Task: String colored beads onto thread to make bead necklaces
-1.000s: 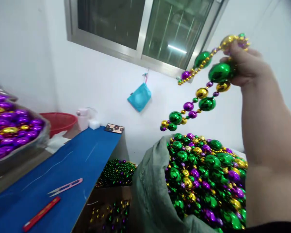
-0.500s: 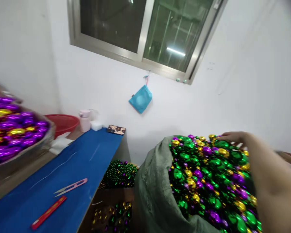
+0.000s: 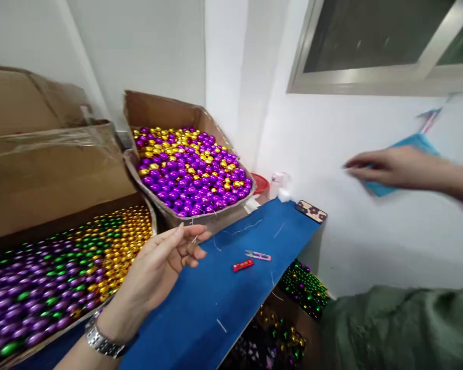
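My left hand (image 3: 165, 262) is palm up over the blue table top (image 3: 224, 293), fingers loosely apart, a metal watch (image 3: 102, 341) on the wrist. A thin white thread end shows by its fingertips; whether it is held I cannot tell. Just beyond that hand stands a cardboard box (image 3: 158, 110) heaped with purple and gold beads (image 3: 193, 169). Left of the hand lies a tray of purple, green and gold beads (image 3: 61, 272). My right hand (image 3: 389, 167) is blurred, raised in the air before the white wall, fingers apart and holding nothing.
Pink thread snips (image 3: 258, 255) and a small red tool (image 3: 243, 265) lie on the blue top. A phone (image 3: 312, 210), pink cup (image 3: 280, 185) and red basin (image 3: 260, 182) sit at the far end. A green sack (image 3: 401, 329) is lower right; bead strings (image 3: 304, 288) lie under the table.
My right hand dropped the bead string onto the sack's heap and rose empty. The view swung left; my left hand and the bead boxes came into sight.
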Motion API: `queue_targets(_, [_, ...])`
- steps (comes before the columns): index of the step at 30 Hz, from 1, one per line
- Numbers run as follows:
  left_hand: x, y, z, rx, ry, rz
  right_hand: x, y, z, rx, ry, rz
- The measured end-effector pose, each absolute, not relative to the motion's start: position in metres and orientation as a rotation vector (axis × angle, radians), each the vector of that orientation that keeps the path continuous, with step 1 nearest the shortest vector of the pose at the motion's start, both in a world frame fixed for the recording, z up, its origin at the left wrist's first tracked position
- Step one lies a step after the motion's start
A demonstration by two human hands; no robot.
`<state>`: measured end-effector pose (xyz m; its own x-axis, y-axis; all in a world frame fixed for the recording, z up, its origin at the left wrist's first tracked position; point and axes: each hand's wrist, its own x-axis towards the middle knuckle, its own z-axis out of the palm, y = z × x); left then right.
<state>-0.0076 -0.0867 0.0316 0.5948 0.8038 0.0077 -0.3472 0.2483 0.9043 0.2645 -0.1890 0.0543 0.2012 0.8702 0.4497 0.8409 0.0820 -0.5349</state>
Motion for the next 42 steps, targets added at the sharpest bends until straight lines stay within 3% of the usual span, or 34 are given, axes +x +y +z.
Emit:
queue_targets(11, [-0.041,-0.119,0.008,0.939,0.589,0.937,0.162,-0.102,0.013,-1.203,-2.136,0.544])
queue_targets(16, [-0.053,-0.125,-0.017,0.984,0.667,0.892,0.148,-0.118,-0.005,-1.099,-2.167,0.682])
queue_targets(21, [-0.053,-0.117,-0.048,1.165,0.687,0.919,0.144,-0.146,-0.013,-1.010,-2.062,1.043])
queue_targets(25, [-0.045,-0.119,-0.059,1.382,0.555,0.676,0.158,-0.145,-0.015,-1.054,-1.789,1.347])
queue_targets(29, [-0.051,-0.128,-0.071,1.550,0.759,0.516,0.199,-0.137,-0.029,-1.157,-1.562,1.673])
queue_targets(33, [-0.076,-0.140,-0.101,1.385,0.876,0.501,0.263,-0.144,-0.055,-1.260,-1.574,1.870])
queue_targets(35, [-0.093,-0.147,-0.118,1.217,0.945,0.578,0.296,-0.149,-0.067,-1.513,-1.788,2.081])
queue_targets(36, [-0.101,-0.151,-0.126,1.127,1.000,0.636,0.308,-0.150,-0.072,-1.670,-1.938,2.095])
queue_targets(37, [-0.109,-0.154,-0.133,1.030,1.064,0.699,0.315,-0.150,-0.075,-1.768,-2.230,1.908])
queue_targets(40, [-0.125,-0.161,-0.149,0.755,1.208,0.848,0.301,-0.145,-0.080,-1.716,-2.760,1.132])
queue_targets(42, [-0.129,-0.164,-0.153,0.629,1.231,0.893,0.263,-0.137,-0.082,-1.596,-2.773,1.047])
